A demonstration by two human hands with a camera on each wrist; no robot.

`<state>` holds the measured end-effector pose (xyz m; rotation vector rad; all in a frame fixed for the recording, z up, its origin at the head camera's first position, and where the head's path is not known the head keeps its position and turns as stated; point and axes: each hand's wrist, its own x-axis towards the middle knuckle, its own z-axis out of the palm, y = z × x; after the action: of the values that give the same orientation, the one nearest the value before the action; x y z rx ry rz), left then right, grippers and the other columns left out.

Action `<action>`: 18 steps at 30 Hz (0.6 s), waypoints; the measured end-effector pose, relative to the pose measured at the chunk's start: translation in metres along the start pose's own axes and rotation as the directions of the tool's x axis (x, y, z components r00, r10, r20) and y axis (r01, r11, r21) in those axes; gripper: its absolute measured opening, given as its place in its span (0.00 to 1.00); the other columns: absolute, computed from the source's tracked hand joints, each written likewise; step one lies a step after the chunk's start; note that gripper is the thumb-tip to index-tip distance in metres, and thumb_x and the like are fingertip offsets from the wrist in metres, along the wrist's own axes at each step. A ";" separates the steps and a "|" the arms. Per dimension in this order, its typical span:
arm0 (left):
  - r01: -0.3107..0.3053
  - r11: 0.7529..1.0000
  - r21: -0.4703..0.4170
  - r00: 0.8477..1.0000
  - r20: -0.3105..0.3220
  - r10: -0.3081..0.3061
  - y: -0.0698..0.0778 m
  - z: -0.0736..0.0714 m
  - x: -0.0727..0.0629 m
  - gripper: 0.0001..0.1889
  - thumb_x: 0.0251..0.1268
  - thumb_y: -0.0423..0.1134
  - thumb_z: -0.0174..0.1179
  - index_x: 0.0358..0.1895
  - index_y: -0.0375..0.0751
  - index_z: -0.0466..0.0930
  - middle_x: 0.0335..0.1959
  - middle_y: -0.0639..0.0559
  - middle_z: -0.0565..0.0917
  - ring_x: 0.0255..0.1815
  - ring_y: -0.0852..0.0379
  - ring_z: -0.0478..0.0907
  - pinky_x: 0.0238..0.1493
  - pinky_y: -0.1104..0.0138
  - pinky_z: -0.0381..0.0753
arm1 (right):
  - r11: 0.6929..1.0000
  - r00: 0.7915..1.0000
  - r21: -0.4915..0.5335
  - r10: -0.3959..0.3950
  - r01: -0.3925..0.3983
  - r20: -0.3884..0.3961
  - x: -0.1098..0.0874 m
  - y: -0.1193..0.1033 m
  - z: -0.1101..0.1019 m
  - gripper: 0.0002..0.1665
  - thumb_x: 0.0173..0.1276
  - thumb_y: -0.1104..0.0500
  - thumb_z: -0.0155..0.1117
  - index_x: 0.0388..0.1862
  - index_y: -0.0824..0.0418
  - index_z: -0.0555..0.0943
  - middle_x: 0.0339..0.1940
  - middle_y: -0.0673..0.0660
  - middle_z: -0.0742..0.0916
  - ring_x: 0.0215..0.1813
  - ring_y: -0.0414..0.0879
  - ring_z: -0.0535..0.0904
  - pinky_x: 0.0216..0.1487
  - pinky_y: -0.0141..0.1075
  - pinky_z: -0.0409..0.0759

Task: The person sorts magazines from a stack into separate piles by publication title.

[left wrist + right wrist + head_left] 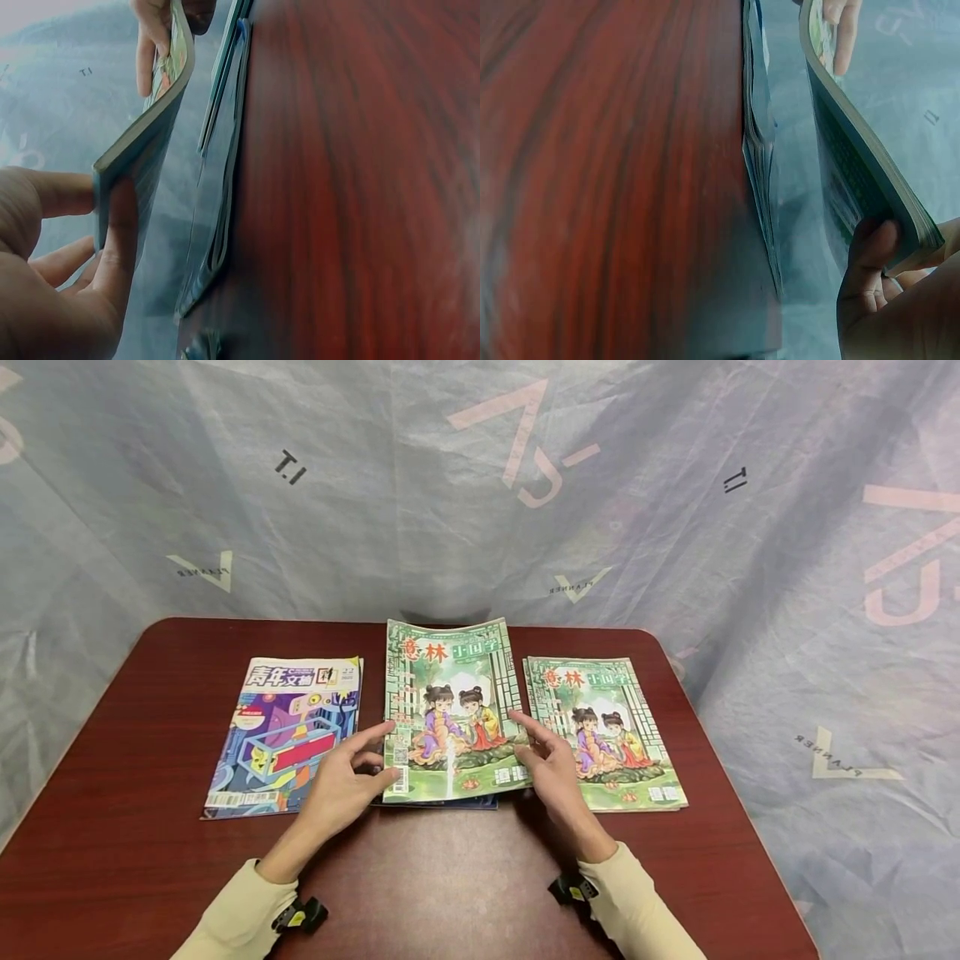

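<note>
Both hands hold a green illustrated magazine (450,710) by its two side edges, raised off the table. My left hand (345,781) pinches its left edge between thumb and fingers; my right hand (551,764) grips the right edge. In both wrist views the held magazine (142,135) (855,142) bends in a slight curve, with a gap between it and the magazines lying below. A blue-edged magazine (472,804) peeks out beneath it, mostly hidden. To the right lies a magazine with the same green cover (630,747), close by my right hand.
A purple and blue magazine (288,743) lies on another at the left, beside my left hand. Everything rests on a dark red wooden table (450,893). A grey printed cloth (375,485) hangs behind the table and at its sides.
</note>
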<state>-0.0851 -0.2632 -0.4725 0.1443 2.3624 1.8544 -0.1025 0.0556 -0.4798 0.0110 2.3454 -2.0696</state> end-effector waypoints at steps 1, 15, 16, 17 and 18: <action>0.005 1.000 -0.005 1.000 -0.006 -0.005 0.000 0.002 0.000 0.35 0.71 0.29 0.75 0.80 0.39 0.77 0.46 0.37 0.89 0.30 0.59 0.85 0.35 0.69 0.83 | 1.000 1.000 0.000 0.000 0.000 0.002 0.000 0.000 -0.002 0.34 0.77 0.78 0.60 0.78 0.62 0.81 0.81 0.59 0.80 0.17 0.35 0.58 0.22 0.28 0.62; -0.067 0.996 -0.067 0.997 -0.035 0.065 0.005 0.031 0.006 0.37 0.69 0.27 0.76 0.81 0.41 0.77 0.73 0.37 0.79 0.45 0.55 0.89 0.38 0.68 0.88 | 1.000 1.000 -0.022 0.016 -0.016 -0.023 0.005 -0.013 -0.031 0.32 0.80 0.75 0.59 0.80 0.62 0.80 0.84 0.59 0.77 0.54 0.34 0.81 0.54 0.29 0.80; -0.069 0.995 -0.070 0.997 -0.039 0.066 0.006 0.034 0.006 0.37 0.68 0.26 0.76 0.80 0.41 0.77 0.72 0.38 0.79 0.45 0.56 0.88 0.37 0.68 0.88 | 1.000 1.000 -0.021 0.018 -0.018 -0.026 0.006 -0.013 -0.034 0.32 0.80 0.75 0.59 0.80 0.62 0.80 0.84 0.58 0.77 0.57 0.34 0.81 0.55 0.29 0.80; -0.070 0.995 -0.074 0.997 -0.041 0.067 0.007 0.036 0.007 0.37 0.68 0.27 0.76 0.80 0.42 0.78 0.72 0.38 0.80 0.45 0.57 0.88 0.38 0.68 0.88 | 1.000 0.999 -0.020 0.021 -0.021 -0.028 0.007 -0.014 -0.036 0.32 0.80 0.75 0.59 0.80 0.62 0.79 0.84 0.58 0.77 0.62 0.35 0.81 0.56 0.29 0.80; -0.071 0.995 -0.076 0.997 -0.044 0.068 0.008 0.038 0.008 0.37 0.68 0.27 0.76 0.80 0.42 0.78 0.71 0.39 0.80 0.44 0.57 0.88 0.37 0.68 0.88 | 1.000 0.999 -0.021 0.021 -0.022 -0.028 0.007 -0.014 -0.039 0.32 0.80 0.75 0.59 0.80 0.63 0.79 0.84 0.58 0.77 0.63 0.36 0.81 0.57 0.28 0.80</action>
<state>-0.0864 -0.2236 -0.4737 0.1839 2.3371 1.9961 -0.1100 0.0923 -0.4610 0.0647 2.3724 -2.0475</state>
